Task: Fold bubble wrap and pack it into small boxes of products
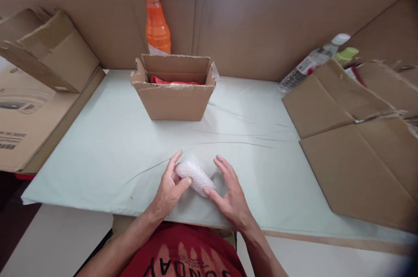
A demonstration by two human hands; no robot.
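Near the front of the covered table lies a small roll of clear bubble wrap (196,177), slanting down to the right. My left hand (170,187) grips its upper left end, thumb on top and fingers curled behind. At the other end, my right hand (230,192) has its fingers spread apart, its thumb touching the lower right tip of the roll. Whether anything is wrapped inside cannot be made out. Beyond my hands stands an open cardboard box (176,103) with red packets (174,82) showing inside.
An orange bottle (157,24) stands behind the box. Large cardboard cartons flank the table, one on the left (35,107) and open ones on the right (359,150). A clear bottle (313,63) leans at the back right. A cardboard wall (244,20) closes off the back.
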